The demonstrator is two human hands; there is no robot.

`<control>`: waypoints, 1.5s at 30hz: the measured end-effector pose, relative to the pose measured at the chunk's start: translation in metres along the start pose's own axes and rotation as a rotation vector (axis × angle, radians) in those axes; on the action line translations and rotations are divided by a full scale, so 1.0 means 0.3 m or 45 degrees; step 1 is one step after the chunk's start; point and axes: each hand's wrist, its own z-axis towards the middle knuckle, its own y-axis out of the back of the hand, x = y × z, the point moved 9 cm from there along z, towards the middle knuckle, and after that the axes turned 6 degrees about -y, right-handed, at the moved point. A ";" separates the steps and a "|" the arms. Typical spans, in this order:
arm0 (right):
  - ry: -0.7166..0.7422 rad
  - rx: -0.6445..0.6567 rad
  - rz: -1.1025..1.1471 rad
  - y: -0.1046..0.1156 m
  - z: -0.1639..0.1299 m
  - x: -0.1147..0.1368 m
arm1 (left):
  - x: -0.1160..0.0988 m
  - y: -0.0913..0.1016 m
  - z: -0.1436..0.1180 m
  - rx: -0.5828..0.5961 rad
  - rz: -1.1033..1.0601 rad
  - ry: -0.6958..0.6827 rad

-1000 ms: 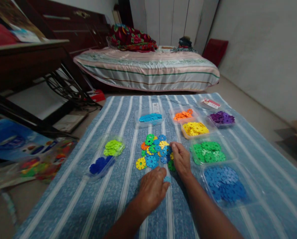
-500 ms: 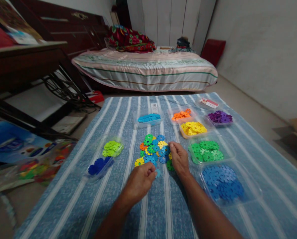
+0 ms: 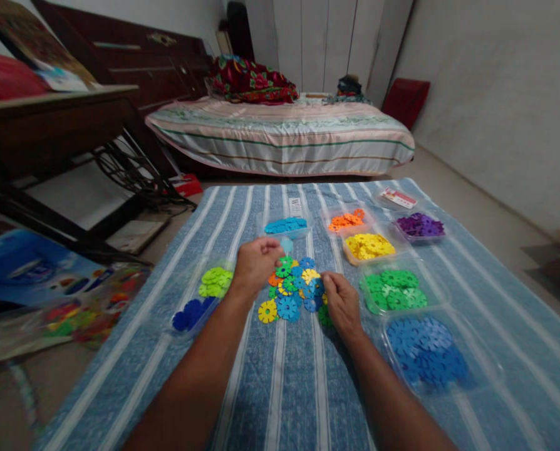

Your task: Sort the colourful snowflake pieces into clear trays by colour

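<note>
My left hand (image 3: 257,266) is closed in a pinch on a light blue notched plastic disc (image 3: 286,245). It hangs just short of the clear tub of light blue discs (image 3: 285,225), beyond the mixed pile. My right hand (image 3: 342,302) rests at the right edge of that pile, thumb and fingertips pressed together; whatever lies between them is hidden. The loose pile mixes blue, green, yellow and orange discs, with a yellow disc (image 3: 267,311) at its near left and a green disc (image 3: 284,267) at its far side.
On the right stand tubs of orange (image 3: 346,220), yellow (image 3: 369,246), purple (image 3: 420,225), green (image 3: 396,290) and blue discs (image 3: 427,352). Lime discs (image 3: 215,282) and dark blue discs (image 3: 193,314) sit in tubs on the left. A striped cloth (image 3: 205,401) covers the table; a bed (image 3: 280,134) stands behind.
My left hand has moved forward from the near side of the pile toward the light blue tub, carrying the light blue disc. My right hand stays by the pile.
</note>
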 end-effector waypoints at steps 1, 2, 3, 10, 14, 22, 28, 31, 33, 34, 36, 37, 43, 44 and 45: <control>0.000 -0.002 0.005 0.001 0.000 0.000 | -0.018 0.013 0.032 -0.087 -0.066 -0.018; 0.001 -0.002 0.009 0.001 0.000 0.000 | -0.029 0.022 0.055 -0.144 -0.109 -0.036; 0.002 0.000 0.010 0.001 -0.001 0.000 | -0.030 0.027 0.069 -0.162 -0.122 -0.047; 0.022 0.008 -0.009 -0.001 -0.001 0.003 | 0.107 0.013 -0.045 0.211 0.346 -0.086; 0.015 0.016 -0.013 -0.002 -0.001 0.000 | 0.144 -0.002 -0.149 0.436 0.638 -0.130; 0.012 0.023 -0.019 -0.003 -0.003 -0.001 | 0.116 -0.063 -0.260 0.585 1.212 -0.240; 0.018 0.019 -0.022 -0.003 -0.001 0.001 | 0.133 -0.073 -0.266 0.564 1.249 -0.211; 0.018 0.007 -0.011 -0.001 0.001 0.002 | 0.135 -0.082 -0.272 0.583 1.214 -0.207; 0.016 0.005 -0.006 0.000 0.001 0.001 | 0.132 -0.087 -0.276 0.579 1.196 -0.209; 0.015 0.007 -0.006 0.000 0.001 0.001 | 0.130 -0.089 -0.278 0.569 1.192 -0.212; 0.013 0.015 -0.010 -0.001 0.001 0.001 | 0.127 -0.093 -0.281 0.553 1.195 -0.223; 0.014 0.020 -0.013 -0.002 0.001 0.001 | 0.127 -0.095 -0.282 0.551 1.199 -0.230; 0.024 0.017 -0.028 -0.001 -0.001 0.005 | 0.127 -0.094 -0.289 0.496 1.154 -0.300; 0.027 0.015 -0.029 -0.001 -0.001 0.006 | 0.124 -0.090 -0.292 0.481 1.133 -0.318; 0.030 0.015 -0.030 -0.001 -0.001 0.007 | 0.123 -0.086 -0.296 0.472 1.108 -0.333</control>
